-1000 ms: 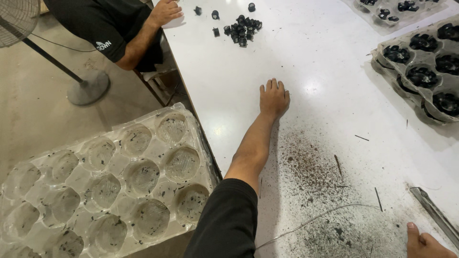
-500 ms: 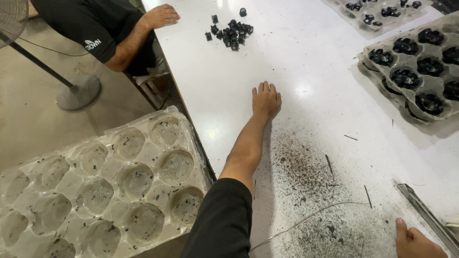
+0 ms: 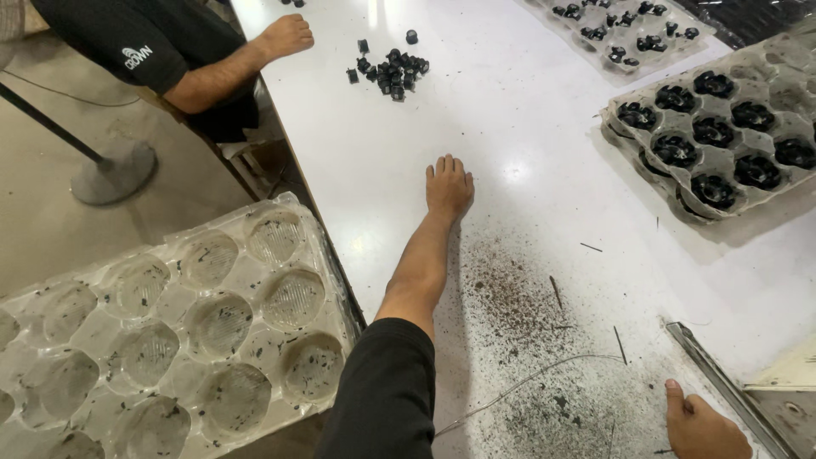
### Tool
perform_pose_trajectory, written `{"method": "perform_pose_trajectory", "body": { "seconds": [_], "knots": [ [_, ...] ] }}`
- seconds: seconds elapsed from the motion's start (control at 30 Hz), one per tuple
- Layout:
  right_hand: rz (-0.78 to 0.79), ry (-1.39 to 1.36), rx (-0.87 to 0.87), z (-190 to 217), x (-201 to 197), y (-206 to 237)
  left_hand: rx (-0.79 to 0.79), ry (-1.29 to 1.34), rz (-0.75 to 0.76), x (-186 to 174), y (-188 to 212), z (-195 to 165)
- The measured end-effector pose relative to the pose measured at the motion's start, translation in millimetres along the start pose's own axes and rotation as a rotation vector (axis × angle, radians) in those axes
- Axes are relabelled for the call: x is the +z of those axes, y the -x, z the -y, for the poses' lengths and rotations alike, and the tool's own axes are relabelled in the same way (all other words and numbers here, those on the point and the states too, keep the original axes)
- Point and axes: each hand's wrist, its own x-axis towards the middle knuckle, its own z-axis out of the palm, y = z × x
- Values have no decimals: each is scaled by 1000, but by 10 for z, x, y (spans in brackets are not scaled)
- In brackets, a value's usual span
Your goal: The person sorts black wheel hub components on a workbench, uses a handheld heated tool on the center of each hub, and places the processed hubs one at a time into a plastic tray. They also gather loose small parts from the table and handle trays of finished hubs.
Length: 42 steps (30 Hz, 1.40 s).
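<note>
Clear moulded packing trays (image 3: 170, 323), one (image 3: 722, 136) holding black parts.

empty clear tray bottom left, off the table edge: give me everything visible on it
The clear tray is thin moulded see-through plastic, cloudy and scuffed, with rows of round cups, each with a ribbed bottom. All the cups in view hold no parts, only dark specks and crumbs. It lies roughly flat and slightly skewed beside the white table, its right edge at the table's edge, over the grey floor. Its left and lower parts run out of frame. No hand touches it; the left hand rests flat on the table.
</note>
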Motion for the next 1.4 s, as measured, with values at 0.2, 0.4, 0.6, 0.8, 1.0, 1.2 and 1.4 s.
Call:
{"method": "perform_pose_trajectory", "body": {
  "seconds": [0.2,0.4,0.6,0.8,1.0,1.2,1.4],
  "knots": [
    [7,66,38,27,-44,54,7,-2,7,-90,84,-91],
    [-94,29,-17,24,-120,133,12,13,24,-240,238,-178],
    [-138,10,-20,32,-157,229,43,3,8,-367,421,-213],
    [-184,-5,-33,71,-238,296,68,14,-42,-470,553,-215],
    [-144,-59,-10,78,-273,332,84,14,-54,-472,613,-194],
    [-151,-54,-28,76,-258,345,82,27,-56,-441,622,-177],
    [-141,-47,-25,93,-262,348,79,15,-56,-422,608,-162]
  ]
}}
